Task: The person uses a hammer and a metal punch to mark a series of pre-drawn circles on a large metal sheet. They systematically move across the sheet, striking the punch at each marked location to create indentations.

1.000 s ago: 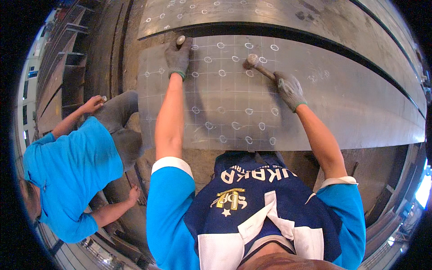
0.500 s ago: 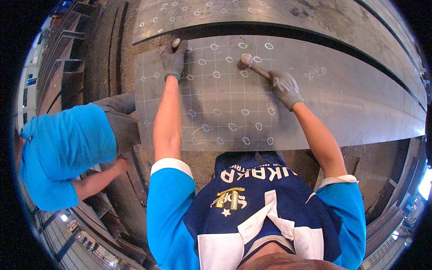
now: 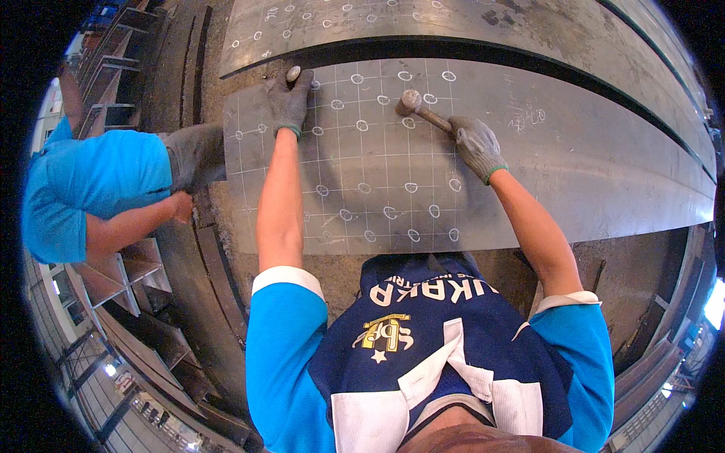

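My left hand (image 3: 288, 101), in a grey glove, is closed around a metal punch. Only the punch's round, shiny end (image 3: 293, 73) shows above my fingers; the rest is hidden. It stands near the far left corner of a flat steel plate (image 3: 574, 166), marked with white chalk lines and several circles. My right hand (image 3: 477, 145), gloved too, grips the handle of a hammer (image 3: 433, 118). The hammer's head is over the chalked area, to the right of my left hand and apart from the punch.
Beyond a dark gap lies a second steel plate (image 3: 453, 34), also chalk-marked. At the left a co-worker (image 3: 113, 174) in a blue shirt bends close to the plate's left edge. Steel sections (image 3: 113, 279) stand behind and below that person. Dark bars (image 3: 198, 68) lie at the far left.
The co-worker at the left has shifted toward the far side, and that person's arm has moved with the body. My hands, the hammer and the punch have hardly moved.
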A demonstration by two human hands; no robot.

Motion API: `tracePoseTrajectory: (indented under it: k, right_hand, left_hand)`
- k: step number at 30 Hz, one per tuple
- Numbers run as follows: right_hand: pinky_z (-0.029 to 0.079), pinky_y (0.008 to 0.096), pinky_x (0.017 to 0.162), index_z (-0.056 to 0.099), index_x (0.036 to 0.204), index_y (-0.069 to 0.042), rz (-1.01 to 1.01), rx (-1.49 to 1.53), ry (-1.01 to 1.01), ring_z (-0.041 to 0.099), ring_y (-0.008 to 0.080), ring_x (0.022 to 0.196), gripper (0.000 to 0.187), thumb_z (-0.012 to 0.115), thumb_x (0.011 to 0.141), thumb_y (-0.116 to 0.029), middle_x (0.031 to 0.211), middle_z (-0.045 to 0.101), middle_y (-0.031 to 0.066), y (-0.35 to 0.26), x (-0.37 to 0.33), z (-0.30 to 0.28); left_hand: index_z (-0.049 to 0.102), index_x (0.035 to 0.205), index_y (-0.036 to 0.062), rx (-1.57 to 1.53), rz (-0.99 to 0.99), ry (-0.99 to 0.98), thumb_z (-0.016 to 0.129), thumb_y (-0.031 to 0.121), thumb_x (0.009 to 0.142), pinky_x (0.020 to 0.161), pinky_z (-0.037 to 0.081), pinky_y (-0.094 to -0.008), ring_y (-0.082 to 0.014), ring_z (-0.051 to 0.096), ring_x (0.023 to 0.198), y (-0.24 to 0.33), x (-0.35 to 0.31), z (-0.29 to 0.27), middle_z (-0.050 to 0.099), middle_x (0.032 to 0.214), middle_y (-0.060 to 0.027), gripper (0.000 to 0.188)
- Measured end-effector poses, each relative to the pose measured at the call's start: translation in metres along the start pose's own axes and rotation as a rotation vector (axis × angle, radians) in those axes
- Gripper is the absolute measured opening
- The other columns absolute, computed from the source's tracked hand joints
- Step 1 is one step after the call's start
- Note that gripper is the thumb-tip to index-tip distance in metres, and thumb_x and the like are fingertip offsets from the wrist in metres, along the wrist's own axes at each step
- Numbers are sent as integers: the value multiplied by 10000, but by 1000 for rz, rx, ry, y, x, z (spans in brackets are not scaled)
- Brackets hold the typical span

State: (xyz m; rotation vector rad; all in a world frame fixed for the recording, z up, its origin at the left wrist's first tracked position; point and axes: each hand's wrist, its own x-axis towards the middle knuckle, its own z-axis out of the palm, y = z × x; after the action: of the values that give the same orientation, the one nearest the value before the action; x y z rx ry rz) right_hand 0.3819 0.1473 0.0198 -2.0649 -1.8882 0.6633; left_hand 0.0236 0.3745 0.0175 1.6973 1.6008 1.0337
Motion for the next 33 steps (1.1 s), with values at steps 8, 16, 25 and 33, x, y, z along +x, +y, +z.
tracePoseTrajectory:
  k: [8, 16, 25, 33]
  right_hand:
    - [475, 573, 872, 675, 1116, -64, -104, 87, 132, 640, 491, 979, 409, 405, 1038, -361, 1002, 692, 242, -6, -10, -5]
    - [487, 464, 654, 656, 1036, -51, -346, 102, 81, 639, 313, 674, 272, 540, 1057, -296, 825, 672, 161, -61, 60, -18]
    - [484, 448, 646, 657, 929, -56, -482, 326, 364, 635, 283, 726, 241, 611, 997, -283, 832, 652, 138, -216, 177, -64]
    - [524, 561, 841, 714, 1083, -72, -205, 68, -142, 702, 423, 970, 274, 615, 992, -310, 1043, 735, 207, -124, 127, -23]
  left_hand:
    - [713, 1200, -10, -24, -58, 24, 849, 295, 885, 882, 547, -341, -165, 689, 970, 22, -10, 0, 772, 1079, -92, 459]
    - [735, 1128, 31, -22, -69, -33, 847, 292, 887, 835, 551, -333, -146, 678, 904, 32, -13, 0, 771, 1033, -73, 373]
    - [737, 1130, 80, 75, 21, 6, 833, 434, 856, 904, 557, -424, -308, 745, 1018, 3, -4, 9, 782, 1065, -147, 458]
    - [730, 1142, 70, -5, -29, -84, 811, 389, 891, 886, 549, -399, -273, 735, 980, 8, -8, 7, 786, 1056, -114, 414]
